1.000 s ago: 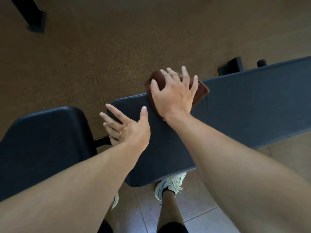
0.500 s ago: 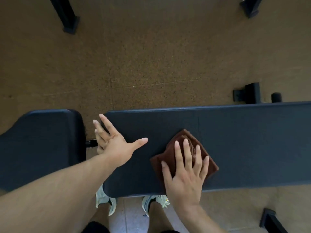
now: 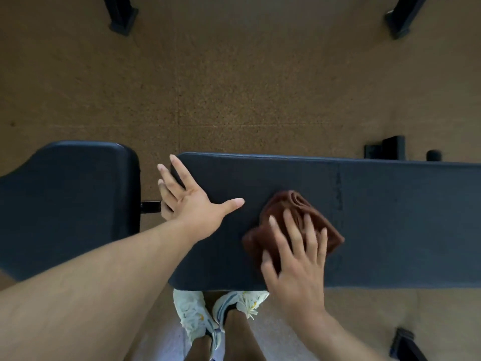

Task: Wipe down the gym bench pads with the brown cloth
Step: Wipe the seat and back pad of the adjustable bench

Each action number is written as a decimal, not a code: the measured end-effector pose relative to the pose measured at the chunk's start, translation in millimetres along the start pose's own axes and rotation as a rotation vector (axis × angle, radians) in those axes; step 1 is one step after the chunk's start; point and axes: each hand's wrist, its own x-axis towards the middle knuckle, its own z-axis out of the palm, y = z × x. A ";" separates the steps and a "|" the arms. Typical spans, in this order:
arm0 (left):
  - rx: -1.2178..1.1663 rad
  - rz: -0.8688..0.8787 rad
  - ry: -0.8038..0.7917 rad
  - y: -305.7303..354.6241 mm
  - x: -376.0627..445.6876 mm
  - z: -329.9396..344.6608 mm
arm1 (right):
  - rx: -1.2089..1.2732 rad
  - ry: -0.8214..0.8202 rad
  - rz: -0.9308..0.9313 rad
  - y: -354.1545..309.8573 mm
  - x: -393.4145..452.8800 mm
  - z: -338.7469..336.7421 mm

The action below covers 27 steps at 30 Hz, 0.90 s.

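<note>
A: What's under you, left to right?

B: Speckled brown floor [image 3: 234, 87] runs across the far side. At your left sits the short seat pad [image 3: 67, 199], then a narrow gap with a black metal bar [image 3: 150, 207], then the long back pad [image 3: 390, 217] stretching off to the right edge. Dark frame feet [image 3: 122, 19] stand on the floor at the top corners. Your white sneakers [image 3: 197, 313] show on paler floor just below the long pad's near edge.

A: And your hands?

B: Your left hand [image 3: 192, 204] lies spread at the long pad's left end, fingers straight and fanned over that end, thumb pointing right along the surface. It holds nothing.

A: The cloth?

B: The brown cloth [image 3: 291, 204] lies bunched on the long pad, just right of your left thumb. Your right hand [image 3: 296, 261] presses flat on its near half with fingers straight and apart; the rumpled far part sticks out beyond your fingertips.
</note>
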 end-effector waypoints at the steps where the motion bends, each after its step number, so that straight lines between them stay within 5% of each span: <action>1: -0.010 0.004 0.003 -1.4 0.5 0.6 | -0.027 -0.032 -0.043 1.0 -26.2 2.4; 4: -0.066 0.035 0.016 -5.8 0.8 3.2 | -0.064 -0.105 -0.056 1.1 -41.2 1.7; 7: -0.229 0.098 -0.011 -10.3 -0.5 -5.2 | -0.055 -0.094 0.178 -19.6 10.8 -1.7; 11: -0.828 0.212 -0.221 -60.3 5.2 -27.3 | 0.012 -0.034 0.405 -58.8 92.8 0.9; 14: -0.957 0.203 -0.257 -119.6 -11.5 -23.5 | 0.071 -0.011 0.419 -97.5 123.1 7.5; 20: -0.980 0.081 -0.149 -200.5 -61.2 16.0 | -0.031 -0.091 0.045 -162.4 124.1 26.5; 27: -0.816 0.087 0.046 -207.8 -86.3 6.4 | -0.388 -0.382 -0.720 -176.9 40.2 32.4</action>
